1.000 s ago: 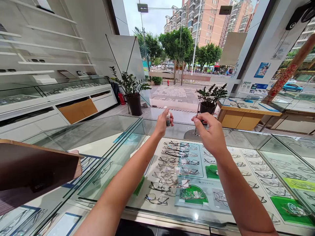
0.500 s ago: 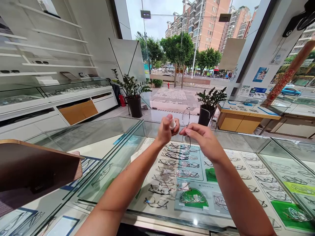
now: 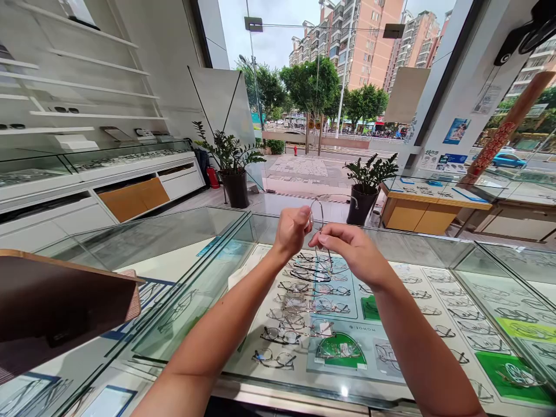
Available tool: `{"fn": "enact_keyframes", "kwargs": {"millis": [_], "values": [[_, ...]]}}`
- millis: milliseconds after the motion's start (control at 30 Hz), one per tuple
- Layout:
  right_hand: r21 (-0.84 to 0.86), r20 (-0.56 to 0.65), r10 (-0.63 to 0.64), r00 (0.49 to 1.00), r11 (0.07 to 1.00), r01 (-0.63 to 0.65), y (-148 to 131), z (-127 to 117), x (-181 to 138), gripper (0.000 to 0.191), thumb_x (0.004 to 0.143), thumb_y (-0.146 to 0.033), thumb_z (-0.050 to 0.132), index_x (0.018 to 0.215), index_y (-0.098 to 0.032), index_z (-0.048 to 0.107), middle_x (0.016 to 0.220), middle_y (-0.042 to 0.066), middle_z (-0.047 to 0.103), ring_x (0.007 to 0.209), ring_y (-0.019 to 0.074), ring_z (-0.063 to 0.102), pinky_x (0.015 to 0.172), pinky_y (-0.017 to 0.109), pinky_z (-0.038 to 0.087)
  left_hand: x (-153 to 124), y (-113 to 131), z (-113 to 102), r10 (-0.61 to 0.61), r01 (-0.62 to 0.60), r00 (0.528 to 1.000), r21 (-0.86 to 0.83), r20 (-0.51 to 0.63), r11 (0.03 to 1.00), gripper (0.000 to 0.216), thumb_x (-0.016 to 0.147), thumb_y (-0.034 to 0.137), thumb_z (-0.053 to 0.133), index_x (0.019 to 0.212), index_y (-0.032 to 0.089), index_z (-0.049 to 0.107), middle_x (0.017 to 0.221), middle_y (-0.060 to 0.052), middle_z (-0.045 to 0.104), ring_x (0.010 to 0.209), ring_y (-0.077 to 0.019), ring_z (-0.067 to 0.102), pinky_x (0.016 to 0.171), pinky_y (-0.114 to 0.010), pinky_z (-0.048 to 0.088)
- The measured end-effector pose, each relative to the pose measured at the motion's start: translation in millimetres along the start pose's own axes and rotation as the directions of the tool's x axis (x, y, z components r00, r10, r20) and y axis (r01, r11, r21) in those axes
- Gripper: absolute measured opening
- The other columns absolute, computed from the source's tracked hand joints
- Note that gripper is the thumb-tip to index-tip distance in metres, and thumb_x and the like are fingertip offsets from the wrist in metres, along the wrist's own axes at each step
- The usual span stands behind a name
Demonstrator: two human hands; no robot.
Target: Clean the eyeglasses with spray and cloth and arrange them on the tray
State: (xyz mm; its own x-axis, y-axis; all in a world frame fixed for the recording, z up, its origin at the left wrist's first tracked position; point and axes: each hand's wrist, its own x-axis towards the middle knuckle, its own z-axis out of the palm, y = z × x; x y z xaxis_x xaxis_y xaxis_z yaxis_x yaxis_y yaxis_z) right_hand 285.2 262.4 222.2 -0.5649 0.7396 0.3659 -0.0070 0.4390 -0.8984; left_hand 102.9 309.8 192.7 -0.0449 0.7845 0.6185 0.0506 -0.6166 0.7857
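Observation:
My left hand (image 3: 291, 233) is closed with the thumb on top, around a small white-topped spray bottle that is now almost wholly hidden by the fingers. Just to its right, my right hand (image 3: 354, 250) pinches a pair of thin-rimmed eyeglasses (image 3: 322, 213) near the bridge. The glasses are turned on end, one lens above my fingers and the other below, with a temple reaching out to the right. The upper lens is close beside my left thumb; whether they touch I cannot tell. Both hands are above a glass display case (image 3: 260, 370).
Rows of eyeglass frames (image 3: 280, 335) lie inside the case under the glass. A dark brown panel-like object (image 3: 65, 307) stands at the left. Beyond the case are two potted plants (image 3: 237, 188), a wooden-fronted counter (image 3: 417, 214) and a glass front onto the street.
The eyeglasses have shifted left and turned, bringing the upper lens up to my left hand. The bottle's white top, visible before, is now hidden.

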Motion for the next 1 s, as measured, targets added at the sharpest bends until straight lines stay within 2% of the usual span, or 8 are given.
{"fn": "enact_keyframes", "kwargs": {"millis": [167,267,367,500,667,833,933,1000], "values": [[-0.006,0.002,-0.008,1.0,1.0,0.008,0,-3,0,0.025,0.101,-0.044,0.066,0.092,-0.025,0.078,0.094,0.002,0.074,0.094,0.0203,0.064,0.091,0.037,0.05,-1,2,-1,0.022,-0.022,1.0,0.02,0.004,1.0,0.074,0.086,0.083,0.053,0.046,0.022,0.042,0.045,0.0,0.038,0.048,-0.0114,0.032,0.05,-0.031,0.022],[0.027,-0.108,-0.043,0.993,0.999,0.046,2,-10,3,0.024,0.099,-0.044,0.067,0.091,-0.024,0.077,0.095,0.003,0.075,0.092,0.0201,0.064,0.09,0.037,0.052,-3,4,-2,0.047,-0.053,0.997,0.105,0.059,0.993,0.075,0.089,0.084,0.049,0.048,0.022,0.043,0.048,0.0,0.039,0.051,-0.0123,0.032,0.052,-0.031,0.021],[0.063,-0.242,-0.072,0.968,0.994,0.089,5,-15,6,0.024,0.098,-0.045,0.068,0.088,-0.024,0.075,0.1,0.004,0.077,0.093,0.0197,0.065,0.09,0.036,0.052,-6,4,-1,0.051,-0.087,0.984,0.211,0.171,0.974,0.076,0.088,0.086,0.05,0.051,0.022,0.039,0.051,0.002,0.033,0.054,-0.0118,0.027,0.054,-0.032,0.017],[0.096,-0.288,-0.073,0.955,0.99,0.104,8,-16,9,0.023,0.096,-0.044,0.068,0.085,-0.024,0.072,0.099,0.004,0.078,0.09,0.0191,0.064,0.086,0.034,0.051,-12,0,8,0.039,-0.124,0.961,0.301,0.273,0.945,0.074,0.091,0.085,0.047,0.054,0.022,0.033,0.054,0.003,0.027,0.055,-0.0115,0.024,0.056,-0.032,0.016],[0.084,-0.286,-0.05,0.957,0.993,0.077,8,-14,10,0.025,0.095,-0.046,0.068,0.084,-0.024,0.071,0.096,0.005,0.078,0.091,0.0202,0.065,0.086,0.035,0.052,-16,-3,15,0.049,-0.136,0.965,0.328,0.259,0.935,0.074,0.091,0.084,0.044,0.054,0.022,0.032,0.054,0.002,0.029,0.056,-0.0121,0.028,0.057,-0.032,0.02],[0.076,-0.286,-0.055,0.957,0.994,0.079,7,-16,10,0.025,0.095,-0.046,0.068,0.083,-0.024,0.071,0.099,0.005,0.078,0.09,0.0199,0.065,0.086,0.034,0.052,-15,0,12,0.066,-0.149,0.964,0.32,0.257,0.935,0.074,0.092,0.084,0.045,0.053,0.021,0.036,0.053,0.003,0.028,0.055,-0.0118,0.027,0.055,-0.032,0.02],[0.067,-0.274,-0.062,0.96,0.994,0.084,8,-17,9,0.025,0.097,-0.045,0.067,0.084,-0.024,0.072,0.099,0.005,0.078,0.09,0.0195,0.064,0.086,0.034,0.051,-13,0,8,0.079,-0.133,0.974,0.256,0.212,0.957,0.076,0.092,0.086,0.045,0.052,0.021,0.037,0.051,0.002,0.03,0.054,-0.0119,0.027,0.055,-0.032,0.019],[0.059,-0.216,-0.052,0.975,0.996,0.067,8,-17,9,0.025,0.098,-0.044,0.067,0.085,-0.024,0.073,0.096,0.004,0.077,0.089,0.0187,0.063,0.088,0.034,0.05,-9,-1,3,0.082,-0.113,0.984,0.204,0.155,0.972,0.078,0.091,0.088,0.046,0.05,0.021,0.038,0.049,0.001,0.033,0.053,-0.012,0.028,0.055,-0.032,0.019]]}}
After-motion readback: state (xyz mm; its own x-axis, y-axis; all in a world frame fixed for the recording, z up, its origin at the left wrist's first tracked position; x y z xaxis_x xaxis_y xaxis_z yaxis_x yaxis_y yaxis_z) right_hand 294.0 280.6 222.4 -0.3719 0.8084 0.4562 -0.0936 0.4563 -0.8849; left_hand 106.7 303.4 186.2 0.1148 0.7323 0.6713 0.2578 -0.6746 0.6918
